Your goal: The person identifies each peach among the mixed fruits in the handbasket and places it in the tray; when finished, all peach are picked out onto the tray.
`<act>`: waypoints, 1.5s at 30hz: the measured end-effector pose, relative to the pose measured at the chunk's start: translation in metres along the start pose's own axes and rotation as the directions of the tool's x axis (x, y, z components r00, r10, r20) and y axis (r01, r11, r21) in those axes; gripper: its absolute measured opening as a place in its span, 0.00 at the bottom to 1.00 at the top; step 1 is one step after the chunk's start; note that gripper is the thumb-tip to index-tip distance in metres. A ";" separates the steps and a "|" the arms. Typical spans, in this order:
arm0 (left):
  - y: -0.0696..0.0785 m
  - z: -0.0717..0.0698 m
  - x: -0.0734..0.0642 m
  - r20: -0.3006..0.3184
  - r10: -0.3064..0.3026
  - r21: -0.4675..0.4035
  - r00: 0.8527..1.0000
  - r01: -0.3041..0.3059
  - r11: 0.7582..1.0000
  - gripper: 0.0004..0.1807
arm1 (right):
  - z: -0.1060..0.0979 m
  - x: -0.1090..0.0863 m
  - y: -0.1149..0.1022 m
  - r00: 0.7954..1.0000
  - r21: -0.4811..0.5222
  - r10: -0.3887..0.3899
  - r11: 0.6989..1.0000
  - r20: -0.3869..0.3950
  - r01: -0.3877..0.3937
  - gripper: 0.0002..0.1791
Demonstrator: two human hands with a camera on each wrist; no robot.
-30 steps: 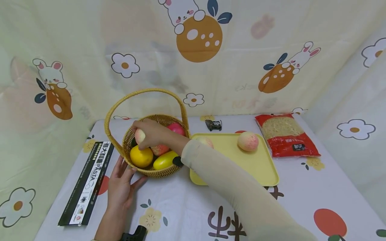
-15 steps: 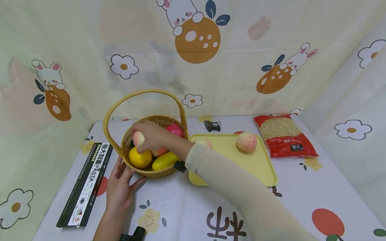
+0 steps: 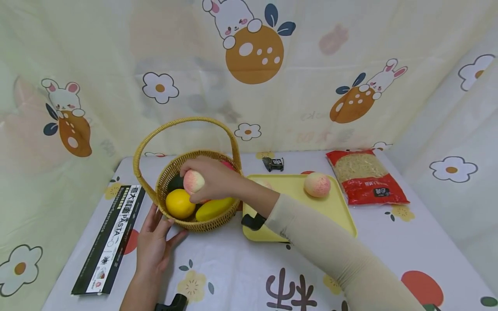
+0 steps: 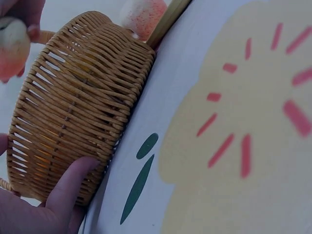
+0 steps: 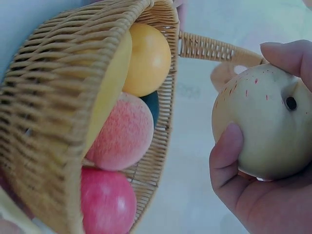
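Observation:
My right hand (image 3: 212,175) grips a pale pink-tinged peach (image 5: 263,119) between thumb and fingers. In the right wrist view that peach stands apart from the woven basket (image 3: 206,224), above its opening. Inside the basket lie an orange (image 3: 180,204), a long yellow fruit (image 3: 214,209), a dark green fruit (image 3: 176,183), another peach (image 5: 122,134) and a dark pink fruit (image 5: 107,200). Fingers relaxed, my left hand (image 3: 153,246) touches the basket's near left side, its thumb (image 4: 73,183) lying against the weave. The right hand hides part of the basket's contents in the head view.
Right of the basket is a yellow tray (image 3: 327,216) bearing a peach (image 3: 317,185) and another mostly hidden by the arm. A red noodle bag (image 3: 367,177) lies beyond it. A pasta box (image 3: 106,242) is at left, a small black packet (image 3: 273,164) behind.
My right hand has lifted the peach up from the basket and shifted right, uncovering the dark green fruit. The left hand stays against the basket.

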State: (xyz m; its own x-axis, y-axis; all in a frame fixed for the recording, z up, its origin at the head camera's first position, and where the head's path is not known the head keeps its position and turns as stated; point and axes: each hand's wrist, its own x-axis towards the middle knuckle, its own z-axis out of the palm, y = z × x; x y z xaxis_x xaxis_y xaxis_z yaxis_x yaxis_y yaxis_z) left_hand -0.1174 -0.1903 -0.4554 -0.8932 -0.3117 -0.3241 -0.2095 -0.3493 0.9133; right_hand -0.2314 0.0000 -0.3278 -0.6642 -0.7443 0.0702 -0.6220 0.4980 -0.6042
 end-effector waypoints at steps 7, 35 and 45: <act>-0.001 0.000 -0.001 -0.009 0.004 -0.002 1.000 -0.004 1.000 0.42 | -0.015 -0.029 0.014 0.999 0.033 0.019 0.999 -0.044 -0.017 0.30; 0.000 0.001 -0.002 0.003 0.022 -0.007 1.000 -0.022 1.000 0.41 | -0.064 -0.141 0.104 0.954 0.108 0.232 0.971 -0.189 -0.215 0.29; 0.000 0.000 -0.002 0.001 0.021 -0.006 1.000 -0.021 1.000 0.41 | -0.064 -0.179 0.135 0.911 0.098 0.344 0.939 -0.226 -0.330 0.30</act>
State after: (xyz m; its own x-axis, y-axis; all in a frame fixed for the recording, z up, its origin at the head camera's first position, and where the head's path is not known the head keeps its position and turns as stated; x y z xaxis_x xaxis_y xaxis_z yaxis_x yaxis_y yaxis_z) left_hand -0.1159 -0.1893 -0.4550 -0.8980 -0.3177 -0.3044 -0.1882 -0.3480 0.9184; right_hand -0.2231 0.2296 -0.3713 -0.9130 -0.4064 0.0353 -0.3238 0.6695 -0.6685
